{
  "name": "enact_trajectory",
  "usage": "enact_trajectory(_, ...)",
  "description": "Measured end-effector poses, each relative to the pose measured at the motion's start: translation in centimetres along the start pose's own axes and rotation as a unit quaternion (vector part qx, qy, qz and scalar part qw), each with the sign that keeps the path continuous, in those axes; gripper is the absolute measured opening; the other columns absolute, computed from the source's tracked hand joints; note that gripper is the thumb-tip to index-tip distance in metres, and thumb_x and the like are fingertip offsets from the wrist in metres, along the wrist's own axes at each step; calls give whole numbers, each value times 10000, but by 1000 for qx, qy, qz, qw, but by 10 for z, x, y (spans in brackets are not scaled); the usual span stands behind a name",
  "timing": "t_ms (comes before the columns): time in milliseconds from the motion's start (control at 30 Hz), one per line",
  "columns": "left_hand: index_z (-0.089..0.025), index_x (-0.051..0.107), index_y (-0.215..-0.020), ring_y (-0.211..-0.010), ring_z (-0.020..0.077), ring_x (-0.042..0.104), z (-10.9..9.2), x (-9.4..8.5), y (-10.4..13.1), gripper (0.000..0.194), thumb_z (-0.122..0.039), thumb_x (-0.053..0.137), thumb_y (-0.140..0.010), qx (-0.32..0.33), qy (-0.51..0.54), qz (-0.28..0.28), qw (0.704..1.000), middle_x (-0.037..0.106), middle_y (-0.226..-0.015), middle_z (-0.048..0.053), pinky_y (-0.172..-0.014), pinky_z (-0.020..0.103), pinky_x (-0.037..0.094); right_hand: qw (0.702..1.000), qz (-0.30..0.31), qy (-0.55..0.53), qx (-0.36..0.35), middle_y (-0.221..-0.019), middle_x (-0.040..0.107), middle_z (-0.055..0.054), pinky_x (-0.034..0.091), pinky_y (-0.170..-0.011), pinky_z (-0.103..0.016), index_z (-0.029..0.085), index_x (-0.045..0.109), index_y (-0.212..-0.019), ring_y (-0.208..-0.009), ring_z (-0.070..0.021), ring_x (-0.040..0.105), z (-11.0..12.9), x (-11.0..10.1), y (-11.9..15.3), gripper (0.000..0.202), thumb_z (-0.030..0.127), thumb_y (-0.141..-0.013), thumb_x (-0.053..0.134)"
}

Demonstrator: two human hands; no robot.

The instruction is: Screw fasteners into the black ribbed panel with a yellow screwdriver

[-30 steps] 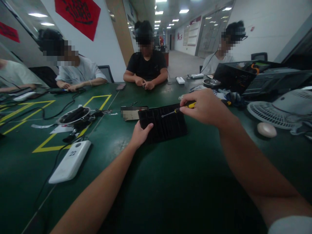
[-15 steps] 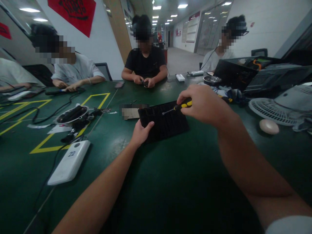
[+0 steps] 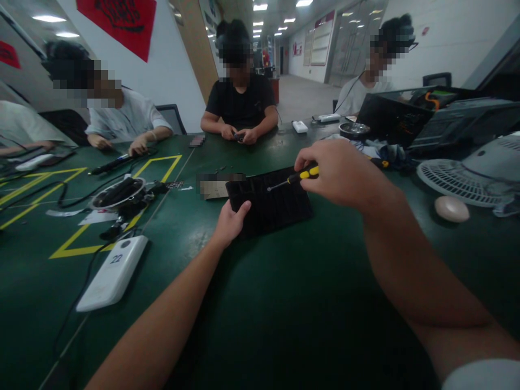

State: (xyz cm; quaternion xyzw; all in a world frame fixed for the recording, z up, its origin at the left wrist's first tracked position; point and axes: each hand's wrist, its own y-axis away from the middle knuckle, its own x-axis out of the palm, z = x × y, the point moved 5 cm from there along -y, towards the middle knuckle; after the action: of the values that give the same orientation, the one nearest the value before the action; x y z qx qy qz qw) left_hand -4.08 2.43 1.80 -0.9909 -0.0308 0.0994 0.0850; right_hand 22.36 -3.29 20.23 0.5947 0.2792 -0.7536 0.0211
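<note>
My left hand (image 3: pixel 232 221) is closed around the left end of a flat, black rectangular panel (image 3: pixel 278 208), thumb on top. Raised at its left, the panel tilts over the green table. My right hand (image 3: pixel 331 170) grips the black-and-yellow handle of a screwdriver (image 3: pixel 304 174). Its metal shaft points left across the panel's upper face, and a small shiny round bit shows at the tip. Whether that tip touches the panel I cannot tell. Just behind the panel's left end lies a tan card or box (image 3: pixel 213 189), partly blurred out.
A white power bank (image 3: pixel 114 273) marked 22 lies front left, near a round clear dish (image 3: pixel 119 193) with black parts. On the right are a white fan (image 3: pixel 459 181), a pale oval object (image 3: pixel 452 209) and a dark bin (image 3: pixel 392 120). Several people sit around the table.
My hands, the panel and the screwdriver keep nearly the same pose, with only a slight shift of view. At left, a co-worker's hand and the dark tool by it have moved.
</note>
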Motion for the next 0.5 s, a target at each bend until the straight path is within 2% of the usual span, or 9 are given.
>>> enact_trajectory(100,-168,743,-1107,-1132,370,753,-2,-1,0,611,-660,861,-765,-8,-7,-11,1000,812,-1119,130,-1033,513,592,1000,-19,9,1,-1041,815,-113,487,-795,-418,217,845,-1026,-948,-312,713,0,0,1,238,192,-818,731)
enact_trajectory(233,-178,753,-1043,-1038,340,768,-3,1,-2,510,-549,896,-723,-30,-5,-12,999,821,-1063,111,-979,491,612,999,-32,12,11,-1011,819,-112,490,-797,-423,217,849,-1007,-926,-316,720,1,0,3,217,221,-824,733)
enact_trajectory(400,-179,747,-897,-872,295,756,5,4,-4,385,-491,864,-703,-58,-9,-46,997,798,-898,70,-854,424,610,998,-27,6,49,-928,803,-123,477,-761,-423,217,846,-987,-879,-329,719,0,1,3,186,274,-851,733)
enact_trajectory(500,-172,748,-871,-816,271,746,8,4,-3,375,-487,857,-699,-65,-18,-56,996,791,-858,63,-786,386,599,998,-22,9,53,-942,800,-124,464,-740,-405,209,838,-1004,-877,-313,714,0,2,3,190,260,-872,711)
